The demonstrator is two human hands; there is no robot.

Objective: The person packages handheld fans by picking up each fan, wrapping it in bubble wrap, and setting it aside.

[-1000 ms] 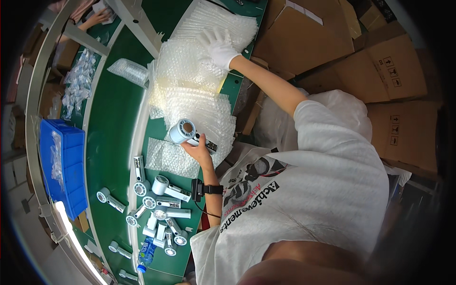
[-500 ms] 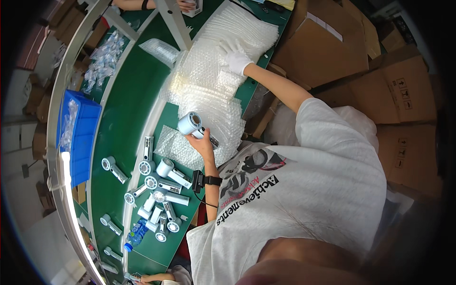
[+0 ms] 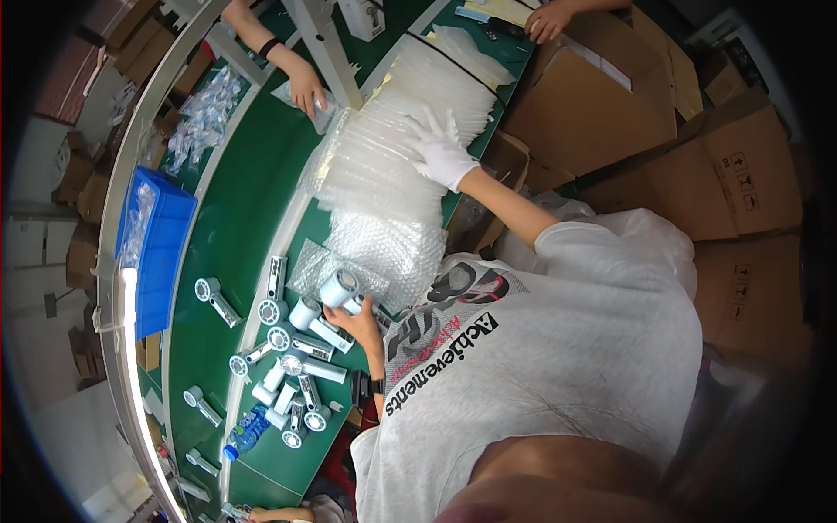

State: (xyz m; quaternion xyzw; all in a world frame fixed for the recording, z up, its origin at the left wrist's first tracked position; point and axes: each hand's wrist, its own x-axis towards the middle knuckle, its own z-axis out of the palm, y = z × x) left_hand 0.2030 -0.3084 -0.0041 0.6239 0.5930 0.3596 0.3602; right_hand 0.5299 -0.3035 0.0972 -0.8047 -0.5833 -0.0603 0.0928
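Observation:
My bare left hand (image 3: 356, 321) is closed around a light-blue handheld fan (image 3: 338, 286), its round head pointing up. The fan is over the near edge of a loose bubble-wrap piece (image 3: 314, 264), beside several similar fans (image 3: 292, 362) lying in a heap on the green table. My right hand, in a white glove (image 3: 442, 155), lies with fingers spread on a stack of clear bubble-wrap sheets (image 3: 384, 166). Whether it touches only the top sheet I cannot tell.
A clear bottle with a blue cap (image 3: 247, 433) lies by the fans. Beyond the metal frame stands a blue bin (image 3: 166, 248). Another person's hand (image 3: 305, 87) grips a bubble-wrapped packet; a further hand (image 3: 547, 21) is at the far right. Cardboard boxes (image 3: 602, 113) fill the right.
My left hand has brought the fan nearer the heap and lower. My gloved right hand has shifted slightly. Another person's hand has come onto the wrapped packet, and a second hand has appeared.

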